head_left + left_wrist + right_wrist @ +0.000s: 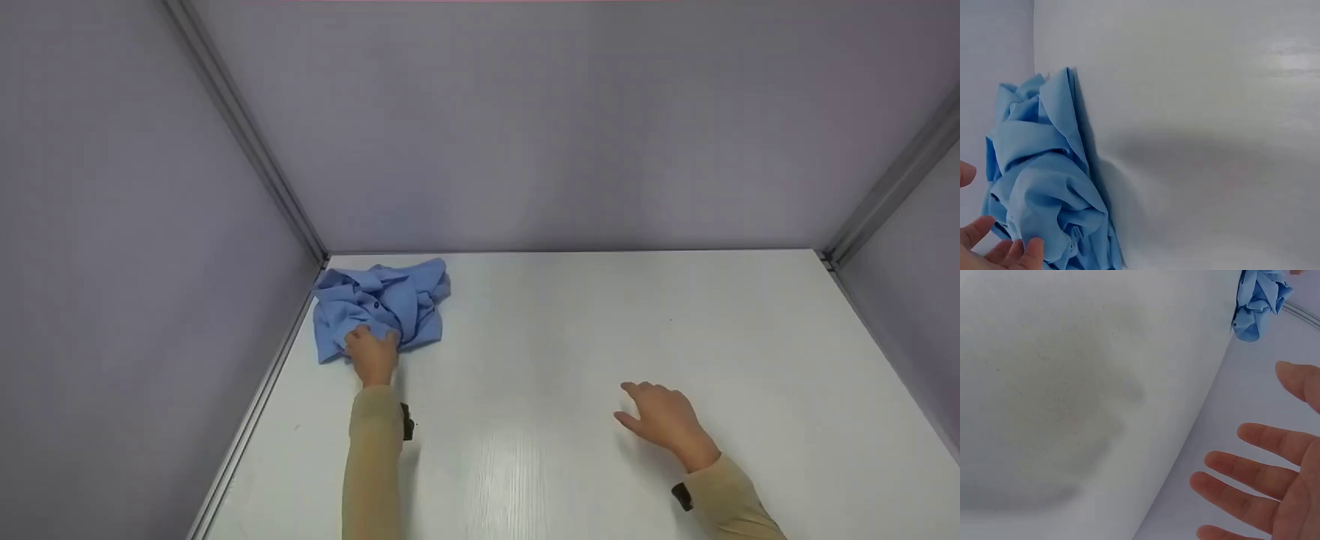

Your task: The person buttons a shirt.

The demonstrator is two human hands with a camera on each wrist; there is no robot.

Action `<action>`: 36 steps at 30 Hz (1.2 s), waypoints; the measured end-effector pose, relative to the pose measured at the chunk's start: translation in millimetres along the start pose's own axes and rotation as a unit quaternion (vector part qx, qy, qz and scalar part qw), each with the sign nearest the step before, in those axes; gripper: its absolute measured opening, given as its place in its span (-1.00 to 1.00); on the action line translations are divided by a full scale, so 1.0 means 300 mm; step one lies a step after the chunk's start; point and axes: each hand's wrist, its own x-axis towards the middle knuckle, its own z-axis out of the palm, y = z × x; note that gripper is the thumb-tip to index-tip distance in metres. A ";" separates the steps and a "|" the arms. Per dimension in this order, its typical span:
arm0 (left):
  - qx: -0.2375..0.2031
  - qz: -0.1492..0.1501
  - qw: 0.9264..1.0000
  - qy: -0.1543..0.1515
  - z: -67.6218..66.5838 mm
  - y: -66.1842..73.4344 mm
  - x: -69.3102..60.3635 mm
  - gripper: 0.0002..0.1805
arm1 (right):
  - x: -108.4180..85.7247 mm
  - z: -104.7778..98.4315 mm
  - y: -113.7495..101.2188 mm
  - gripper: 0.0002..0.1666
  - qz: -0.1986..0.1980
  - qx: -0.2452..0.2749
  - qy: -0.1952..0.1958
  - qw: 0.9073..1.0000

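Note:
A crumpled blue cloth garment (405,296) with dark buttons lies at the table's back left corner. Over its front edge is the left hand (373,356), fingers spread and slightly bent; whether they touch the cloth I cannot tell. In the left wrist view, the fingertips of the left hand (1005,253) show beside the blue folds (1044,185), with nothing pinched. Well to the right of the cloth, the right hand (664,420) hovers above the table, empty. Its fingers are apart in the right wrist view, where the hand (1275,478) is below the distant cloth (1258,304).
The white table (555,337) is bounded by a grey back wall (525,135) and side walls with metal rails (255,157). Both forearms have tan sleeves (373,465) with a small black device (407,421) at the wrist.

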 end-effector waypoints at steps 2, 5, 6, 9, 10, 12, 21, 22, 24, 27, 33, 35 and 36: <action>0.001 -0.040 0.999 0.014 -0.001 -0.025 0.006 -0.46 | -0.009 0.006 -0.004 -0.46 0.009 0.005 -0.007 1.000; -0.005 -0.086 0.996 0.035 -0.004 -0.060 0.009 -0.39 | -0.020 0.012 -0.009 -0.46 0.014 0.010 -0.014 1.000; -0.016 -0.100 0.994 0.037 -0.009 -0.070 0.008 -0.36 | -0.021 0.015 -0.010 -0.46 0.014 0.011 -0.016 1.000; -0.082 -0.136 0.987 0.026 -0.021 -0.095 0.016 -0.28 | -0.022 0.019 -0.012 -0.47 0.013 0.011 -0.022 1.000; -0.108 -0.140 0.984 0.023 -0.017 -0.110 0.024 -0.25 | -0.021 0.021 -0.012 -0.47 0.013 0.010 -0.023 1.000; -0.165 -0.137 0.977 0.015 -0.020 -0.133 0.037 -0.23 | -0.018 0.020 -0.013 -0.47 0.013 0.012 -0.025 1.000; -0.155 -0.094 0.983 -0.012 0.135 -0.306 0.155 -0.24 | -0.002 0.020 -0.024 -0.48 0.008 0.024 -0.023 0.999; -0.144 -0.097 0.984 -0.035 0.094 -0.254 0.123 -0.26 | -0.002 0.021 -0.026 -0.49 0.006 0.025 -0.021 0.999; -0.130 -0.093 0.984 -0.079 0.013 -0.153 0.059 -0.31 | -0.001 0.021 -0.030 -0.49 0.000 0.026 -0.017 1.000; -0.105 -0.066 0.985 -0.120 -0.036 -0.067 0.006 -0.37 | 0.002 0.020 -0.034 -0.49 -0.007 0.024 -0.007 1.000; -0.032 0.006 0.978 -0.207 0.002 -0.012 -0.012 -0.39 | 0.011 0.011 -0.042 -0.49 -0.005 0.027 -0.011 1.000; -0.013 0.031 0.972 -0.231 0.018 0.006 -0.028 -0.40 | 0.014 0.008 -0.043 -0.49 -0.005 0.028 -0.015 0.999; -0.005 0.045 0.969 -0.241 0.026 0.016 -0.038 -0.40 | 0.016 0.006 -0.043 -0.49 -0.005 0.029 -0.017 0.999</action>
